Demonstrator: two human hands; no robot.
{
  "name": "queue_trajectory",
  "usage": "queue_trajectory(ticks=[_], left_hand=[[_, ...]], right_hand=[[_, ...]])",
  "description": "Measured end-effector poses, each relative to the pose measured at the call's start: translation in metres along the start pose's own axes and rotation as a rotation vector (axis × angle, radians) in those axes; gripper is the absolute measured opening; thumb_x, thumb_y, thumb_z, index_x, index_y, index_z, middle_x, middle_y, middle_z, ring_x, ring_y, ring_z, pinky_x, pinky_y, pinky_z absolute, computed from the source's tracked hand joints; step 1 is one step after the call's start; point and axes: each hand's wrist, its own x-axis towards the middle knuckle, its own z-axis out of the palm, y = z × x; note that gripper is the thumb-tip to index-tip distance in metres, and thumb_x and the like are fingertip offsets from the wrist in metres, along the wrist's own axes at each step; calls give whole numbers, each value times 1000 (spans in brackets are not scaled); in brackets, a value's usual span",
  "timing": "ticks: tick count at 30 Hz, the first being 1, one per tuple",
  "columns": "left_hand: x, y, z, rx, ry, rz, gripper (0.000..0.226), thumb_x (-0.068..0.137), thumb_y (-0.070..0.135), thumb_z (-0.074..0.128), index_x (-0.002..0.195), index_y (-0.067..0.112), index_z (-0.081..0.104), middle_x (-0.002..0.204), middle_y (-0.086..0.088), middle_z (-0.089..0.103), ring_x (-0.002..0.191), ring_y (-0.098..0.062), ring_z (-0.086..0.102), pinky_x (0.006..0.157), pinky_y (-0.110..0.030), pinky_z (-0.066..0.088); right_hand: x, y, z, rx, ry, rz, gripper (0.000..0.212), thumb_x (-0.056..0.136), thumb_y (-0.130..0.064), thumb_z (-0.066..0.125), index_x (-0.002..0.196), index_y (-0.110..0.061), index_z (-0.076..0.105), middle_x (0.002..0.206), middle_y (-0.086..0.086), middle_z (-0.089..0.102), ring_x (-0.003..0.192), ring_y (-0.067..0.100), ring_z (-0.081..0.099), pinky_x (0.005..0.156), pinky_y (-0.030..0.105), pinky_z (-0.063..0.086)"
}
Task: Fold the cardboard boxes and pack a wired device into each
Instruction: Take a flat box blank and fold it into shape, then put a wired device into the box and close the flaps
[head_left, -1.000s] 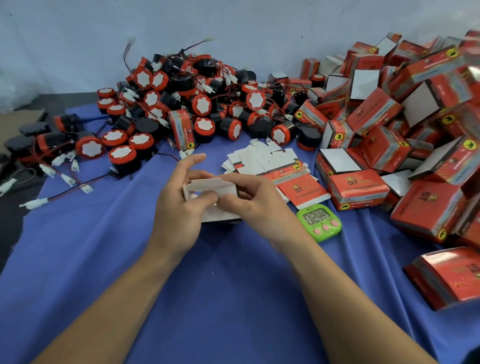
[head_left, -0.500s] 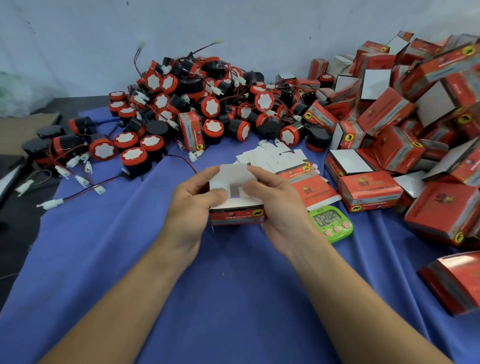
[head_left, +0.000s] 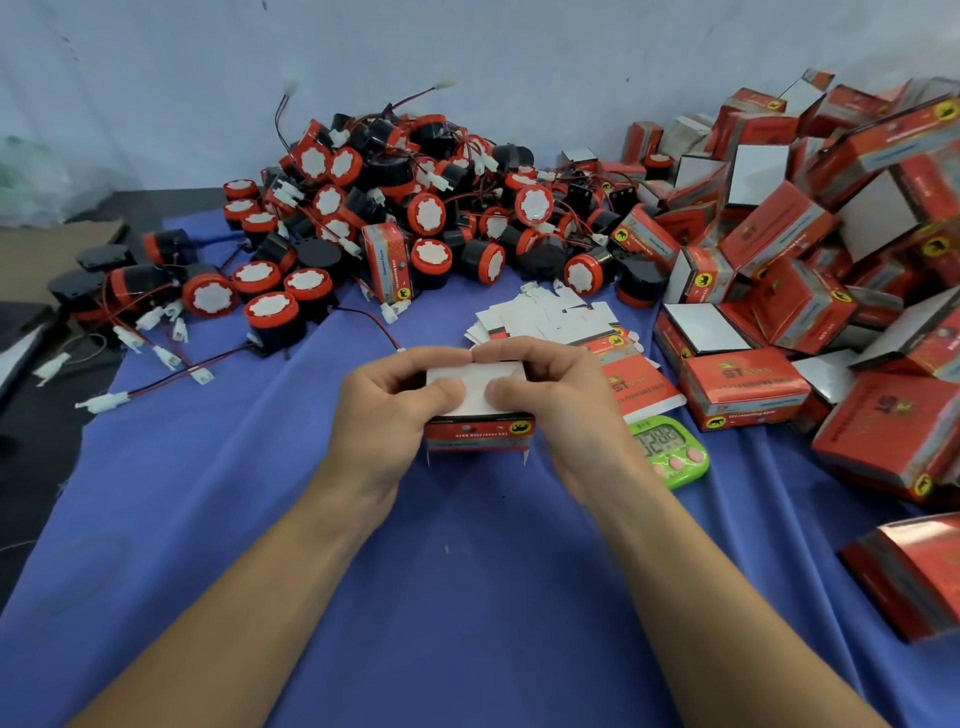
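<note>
Flaps that stood up half a second ago now lie flat; my thumbs have come down onto the white top of the box.

Item: red cardboard box, between my left hand and right hand, both curled round its ends, thumbs pressing the top, forefingers over the far edge. Hidden: its sides and interior, so I cannot tell if a device is inside. Nearby: flat blanks at 1 o'clock; green timer at 4 o'clock, digits blurred; wired devices heaped at 11 to 12; folded boxes piled at 2 to 3, contents out of sight.
</note>
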Motion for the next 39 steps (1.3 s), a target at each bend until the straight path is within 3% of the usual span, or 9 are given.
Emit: queue_trajectory(ticks=[8, 14, 18, 22, 26, 28, 31, 35, 39], left_hand=[[-7, -3, 3, 118, 101, 108, 49, 88, -6, 72, 89, 43, 82, 96, 9, 80, 86, -9, 75, 67, -21, 60], [-6, -1, 5, -39, 52, 40, 21, 93, 11, 68, 100, 25, 82, 103, 0, 80, 94, -14, 76, 72, -21, 59], [-10, -4, 5, 10, 72, 95, 26, 86, 40, 67, 107, 34, 79, 112, 7, 79, 106, -12, 73, 83, -24, 58], [-10, -5, 2, 135, 72, 140, 52, 80, 66, 57, 130, 54, 59, 135, 26, 63, 127, 6, 56, 97, -17, 45], [-6, -8, 4, -16, 29, -107, 64, 85, 55, 61, 143, 28, 58, 140, 2, 65, 134, -20, 58, 114, -45, 45], [-1, -8, -3, -25, -24, -179, 54, 82, 41, 72, 130, 18, 66, 123, -10, 74, 119, -34, 67, 101, -48, 56], [7, -9, -16, 105, -35, -106, 74, 64, 24, 96, 130, 29, 64, 113, 3, 77, 104, -16, 73, 81, -25, 60], [16, -15, -25, 690, 105, 155, 73, 66, 32, 97, 123, 45, 53, 106, 29, 65, 94, 2, 62, 74, -8, 48], [24, -22, -34, 704, 105, -18, 70, 59, 38, 86, 122, 38, 56, 108, 21, 68, 101, -14, 65, 81, -37, 56]], right_hand=[[-3, -2, 8, -258, 60, -57, 22, 81, -27, 62, 92, -25, 81, 88, 2, 76, 87, 20, 69, 82, 54, 57], [-7, -4, 7, -291, 93, 78, 59, 90, -61, 45, 102, -13, 76, 96, 15, 74, 92, 35, 68, 84, 56, 53], [-8, -6, 8, -125, -3, 41, 30, 87, -40, 56, 95, -24, 81, 95, -1, 77, 85, 14, 66, 69, 33, 48], [-10, -12, 7, 125, -31, -161, 12, 81, -7, 65, 89, -15, 72, 99, 8, 75, 96, 25, 67, 83, 40, 49], [-17, -12, 14, -304, 1, -479, 37, 70, 7, 58, 94, -20, 64, 107, -4, 74, 106, 19, 68, 92, 46, 53], [-19, -6, 22, -519, -37, -543, 66, 71, 9, 55, 125, -29, 59, 127, -16, 65, 122, 12, 61, 108, 51, 46], [-15, 4, 25, -721, 11, -422, 99, 77, 9, 65, 152, -46, 33, 134, -23, 52, 130, 10, 51, 105, 41, 50], [-6, 9, 19, -717, 158, -319, 82, 83, -2, 70, 151, -38, 44, 133, -12, 59, 127, 12, 53, 101, 27, 46], [22, -2, 8, -769, 256, -226, 72, 87, -6, 63, 152, -33, 44, 142, -4, 59, 131, 17, 51, 100, 28, 42]])
